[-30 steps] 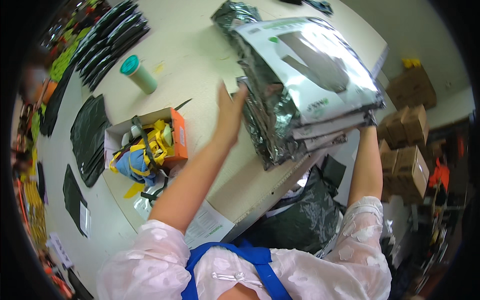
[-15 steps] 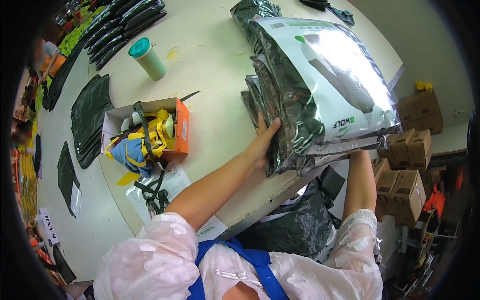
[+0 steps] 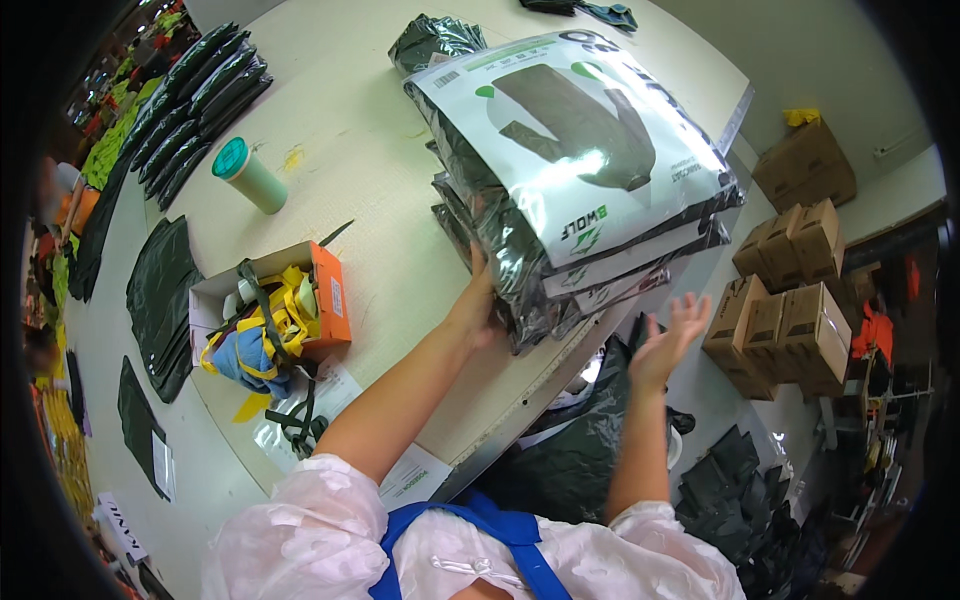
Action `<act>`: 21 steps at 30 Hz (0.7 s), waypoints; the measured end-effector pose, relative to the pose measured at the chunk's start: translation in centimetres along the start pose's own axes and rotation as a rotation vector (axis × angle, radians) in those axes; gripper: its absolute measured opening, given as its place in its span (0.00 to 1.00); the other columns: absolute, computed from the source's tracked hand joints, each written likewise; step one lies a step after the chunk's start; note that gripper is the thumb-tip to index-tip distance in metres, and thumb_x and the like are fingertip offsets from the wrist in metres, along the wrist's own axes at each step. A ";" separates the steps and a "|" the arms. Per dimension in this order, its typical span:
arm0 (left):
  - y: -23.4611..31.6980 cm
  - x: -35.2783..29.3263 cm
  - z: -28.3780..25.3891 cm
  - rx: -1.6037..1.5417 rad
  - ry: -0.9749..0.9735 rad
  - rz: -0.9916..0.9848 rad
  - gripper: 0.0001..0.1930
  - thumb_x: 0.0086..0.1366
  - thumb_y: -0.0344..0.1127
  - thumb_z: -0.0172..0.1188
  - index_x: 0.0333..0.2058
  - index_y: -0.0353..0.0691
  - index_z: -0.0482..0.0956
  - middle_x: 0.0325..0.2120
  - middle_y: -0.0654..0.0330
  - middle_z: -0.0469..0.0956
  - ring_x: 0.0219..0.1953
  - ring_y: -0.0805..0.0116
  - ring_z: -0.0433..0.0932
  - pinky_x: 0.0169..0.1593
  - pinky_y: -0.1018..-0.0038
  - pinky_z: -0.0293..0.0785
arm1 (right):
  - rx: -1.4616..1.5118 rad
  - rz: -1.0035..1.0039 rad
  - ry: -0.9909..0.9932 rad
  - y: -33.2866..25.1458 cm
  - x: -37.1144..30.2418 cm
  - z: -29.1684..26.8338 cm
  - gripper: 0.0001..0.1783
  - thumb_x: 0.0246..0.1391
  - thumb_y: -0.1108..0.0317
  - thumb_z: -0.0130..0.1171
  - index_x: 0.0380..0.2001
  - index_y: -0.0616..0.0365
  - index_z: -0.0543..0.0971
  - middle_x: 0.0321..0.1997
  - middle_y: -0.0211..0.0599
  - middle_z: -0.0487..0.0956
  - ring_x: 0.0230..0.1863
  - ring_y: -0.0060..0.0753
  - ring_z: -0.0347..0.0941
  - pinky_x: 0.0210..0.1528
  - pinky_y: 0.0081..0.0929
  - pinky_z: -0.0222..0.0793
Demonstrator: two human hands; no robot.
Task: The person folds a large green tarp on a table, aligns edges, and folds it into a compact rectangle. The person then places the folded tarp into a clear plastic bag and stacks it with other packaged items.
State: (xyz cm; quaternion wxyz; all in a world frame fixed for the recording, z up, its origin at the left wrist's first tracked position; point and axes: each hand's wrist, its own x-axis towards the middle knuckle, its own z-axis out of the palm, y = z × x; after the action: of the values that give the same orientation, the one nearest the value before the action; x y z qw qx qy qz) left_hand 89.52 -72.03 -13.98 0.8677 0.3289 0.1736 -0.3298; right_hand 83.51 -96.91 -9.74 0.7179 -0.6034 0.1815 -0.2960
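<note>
A stack of bagged raincoats (image 3: 610, 200), in clear plastic with white printed inserts, leans at an uneven tilt near the table's right edge. My left hand (image 3: 478, 312) holds the stack's near left side, with some of its fingers hidden by the dark bags. Apart from the stack, to its lower right, my right hand (image 3: 675, 340) is open and empty, fingers spread and slightly blurred. Another bundle of shiny dark bags (image 3: 437, 42) lies just beyond the stack.
An orange box (image 3: 325, 300) of yellow straps and blue cloth stands left on the table (image 3: 370, 200). Beyond it are a green-lidded cup (image 3: 250, 177) and piled dark packages (image 3: 205, 100). Cartons (image 3: 780, 325) stand at right; dark bags (image 3: 735, 490) lie below the table edge.
My right hand has come off the stack's near right side and moved down, opening. The view has shifted, and the stack's top now shows less glare. My left hand stays against its side.
</note>
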 end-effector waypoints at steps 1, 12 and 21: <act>-0.3 0.7 0.1 -0.008 0.000 0.001 0.47 0.59 0.64 0.54 0.63 0.84 0.24 0.69 0.62 0.42 0.66 0.52 0.49 0.56 0.38 0.56 | -0.065 -0.050 -0.082 0.6 -2.2 0.7 0.43 0.55 0.55 0.52 0.68 0.44 0.42 0.71 0.37 0.45 0.70 0.47 0.45 0.64 0.55 0.43; 3.2 5.2 10.2 0.040 0.037 0.206 0.48 0.60 0.53 0.60 0.66 0.70 0.29 0.65 0.56 0.51 0.62 0.51 0.58 0.56 0.42 0.60 | -0.399 -0.291 -0.269 7.6 -1.5 4.2 0.68 0.35 0.65 0.74 0.67 0.61 0.32 0.72 0.52 0.41 0.71 0.55 0.43 0.70 0.45 0.42; 2.1 15.3 14.9 -0.068 0.012 0.309 0.56 0.57 0.50 0.63 0.66 0.63 0.21 0.63 0.50 0.53 0.59 0.51 0.61 0.57 0.52 0.63 | -0.995 -0.355 -0.437 10.6 -1.6 3.6 0.53 0.43 0.59 0.67 0.64 0.69 0.48 0.63 0.62 0.58 0.67 0.62 0.50 0.68 0.52 0.41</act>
State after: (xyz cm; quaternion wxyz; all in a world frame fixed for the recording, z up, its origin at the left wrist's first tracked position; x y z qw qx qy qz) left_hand 103.26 -88.08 -10.21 0.9176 0.3243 0.1371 -0.1845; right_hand 86.72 -92.17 -19.43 0.3074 -0.9372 0.0423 -0.1595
